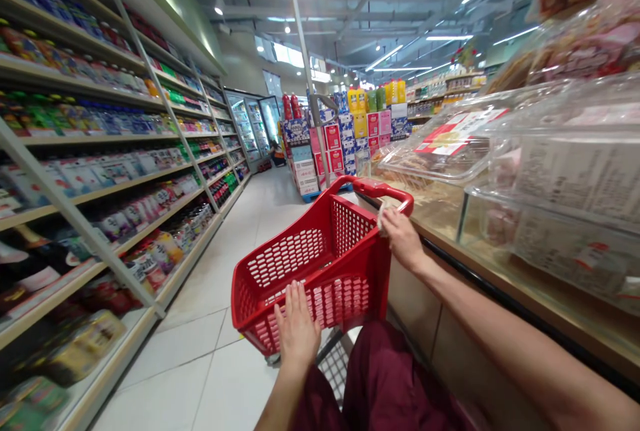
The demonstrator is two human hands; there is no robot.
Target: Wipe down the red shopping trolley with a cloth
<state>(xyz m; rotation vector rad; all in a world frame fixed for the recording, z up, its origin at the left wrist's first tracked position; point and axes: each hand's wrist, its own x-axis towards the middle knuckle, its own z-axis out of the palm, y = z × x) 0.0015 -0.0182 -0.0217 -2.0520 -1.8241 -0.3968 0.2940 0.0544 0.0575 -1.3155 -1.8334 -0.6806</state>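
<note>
A red plastic shopping cart (377, 277) with perforated basket walls stands sideways before my knees, with nothing to be seen in the visible part of its basket. My left hand (299, 327) lies against the near side wall, fingers stretched out and nothing held. At the handle end, my right hand (401, 237) presses a pale, crumpled cloth (383, 215) against the basket's corner, just below the red handle (385, 189). Most of the cloth is hidden by the fingers.
Shelves of drinks (115, 131) line the left side of the tiled aisle (255, 211). Clear packs of baked food (450, 144) are stacked on a counter close on my right. Boxes (327, 151) and a metal pole (303, 31) stand ahead. A person crouches near the far fridges.
</note>
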